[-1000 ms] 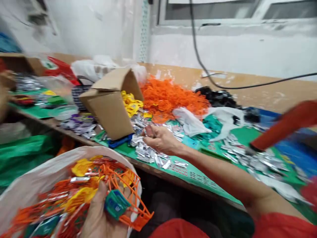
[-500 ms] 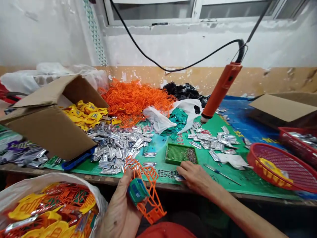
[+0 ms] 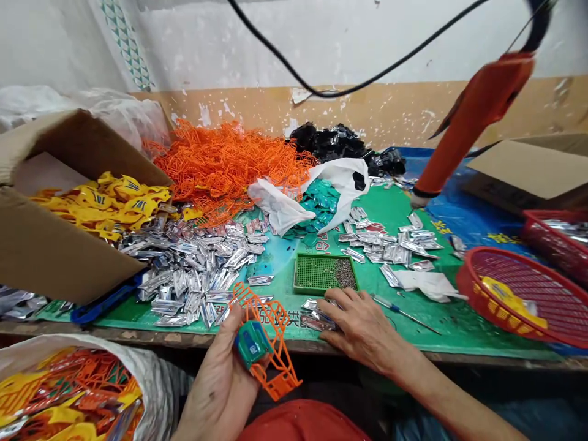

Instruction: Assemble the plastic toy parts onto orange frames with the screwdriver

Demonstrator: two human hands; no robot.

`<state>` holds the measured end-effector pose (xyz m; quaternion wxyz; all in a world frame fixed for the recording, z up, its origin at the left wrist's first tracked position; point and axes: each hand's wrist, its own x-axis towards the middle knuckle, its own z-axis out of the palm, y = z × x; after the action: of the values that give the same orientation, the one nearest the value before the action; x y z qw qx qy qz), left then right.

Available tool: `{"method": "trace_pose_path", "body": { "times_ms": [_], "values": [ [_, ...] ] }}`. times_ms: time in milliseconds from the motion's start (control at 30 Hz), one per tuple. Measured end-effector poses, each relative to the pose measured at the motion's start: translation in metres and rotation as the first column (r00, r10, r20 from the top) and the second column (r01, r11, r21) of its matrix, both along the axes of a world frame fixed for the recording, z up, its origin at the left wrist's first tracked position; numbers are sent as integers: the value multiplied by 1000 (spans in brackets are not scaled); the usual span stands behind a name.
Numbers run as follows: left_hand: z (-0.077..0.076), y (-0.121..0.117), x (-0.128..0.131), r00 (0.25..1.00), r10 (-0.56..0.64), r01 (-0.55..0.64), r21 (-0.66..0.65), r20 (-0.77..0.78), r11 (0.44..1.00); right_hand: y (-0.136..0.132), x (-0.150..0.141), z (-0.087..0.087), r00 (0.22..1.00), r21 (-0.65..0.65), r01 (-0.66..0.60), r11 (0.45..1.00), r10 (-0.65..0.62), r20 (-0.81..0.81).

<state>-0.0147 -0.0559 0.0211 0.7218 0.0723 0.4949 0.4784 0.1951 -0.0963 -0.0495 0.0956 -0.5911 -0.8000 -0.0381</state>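
Observation:
My left hand (image 3: 225,367) is closed round an orange plastic lattice frame (image 3: 280,352) with a green block-shaped piece (image 3: 252,344) on it. The frame tilts over the table's front edge. My right hand (image 3: 358,324) lies low on the table edge, fingers apart and slightly bent, touching a few small silver pieces (image 3: 315,318). Just beyond it sits a green grid tray (image 3: 316,272) with many tiny metal screws (image 3: 344,274) at its right side. A thin screwdriver (image 3: 404,312) lies to the right of that hand.
An orange power screwdriver (image 3: 473,128) hangs from a cable at right. Silver pieces (image 3: 202,269), orange frames (image 3: 229,165) and a box of yellow parts (image 3: 105,208) spread leftward. A white sack (image 3: 156,380) stands front left, a red basket (image 3: 519,306) at right.
The view has shifted closer to the table. My right hand has slid slightly, and silver pieces now show beside its fingers. My left hand still holds the orange frame.

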Motion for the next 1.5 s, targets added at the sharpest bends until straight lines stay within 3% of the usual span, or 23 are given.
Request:
{"method": "trace_pose_path", "body": {
  "times_ms": [200, 600, 767, 867, 1000, 1067, 1167, 1233, 1333, 1433, 1500],
  "values": [
    [-4, -1, 2, 1000, -13, 13, -19, 5, 1000, -5, -4, 0, 997, 104, 35, 994, -28, -75],
    [-13, 2, -3, 998, 1, -1, -6, 66, 1000, 5, -32, -10, 990, 124, 101, 987, -88, -111],
    [-18, 3, -3, 994, -33, 31, 17, 100, 999, 2, -32, -17, 976, 140, 134, 981, -106, -189],
    [-22, 3, -2, 995, -25, 23, 27, 95, 999, -2, -30, -16, 938, 155, 170, 973, -111, -328],
    [-29, 2, 3, 992, -38, 31, 62, 118, 998, -2, -32, 4, 784, 199, 201, 959, -36, -619],
    [-34, 2, 6, 984, -63, 46, 106, 168, 993, -1, -39, 17, 727, 217, 194, 957, 8, -686],
    [-42, 1, 11, 967, -96, 47, 203, 235, 978, 4, -57, 26, 765, 342, 131, 930, 125, -632],
    [-47, 1, 12, 963, -74, 7, 250, 260, 968, 8, -71, 21, 827, 493, 116, 862, 191, -528],
    [-51, 3, 12, 958, -8, -74, 274, 286, 959, 12, -85, 6, 892, 625, 156, 765, 163, -422],
    [-52, 5, 10, 953, 27, -112, 267, 301, 957, 13, -90, -1, 875, 600, 147, 787, 180, -450],
    [-53, 5, 9, 948, 48, -135, 263, 314, 955, 13, -91, 1, 807, 546, 138, 826, 225, -545]
  ]
}}
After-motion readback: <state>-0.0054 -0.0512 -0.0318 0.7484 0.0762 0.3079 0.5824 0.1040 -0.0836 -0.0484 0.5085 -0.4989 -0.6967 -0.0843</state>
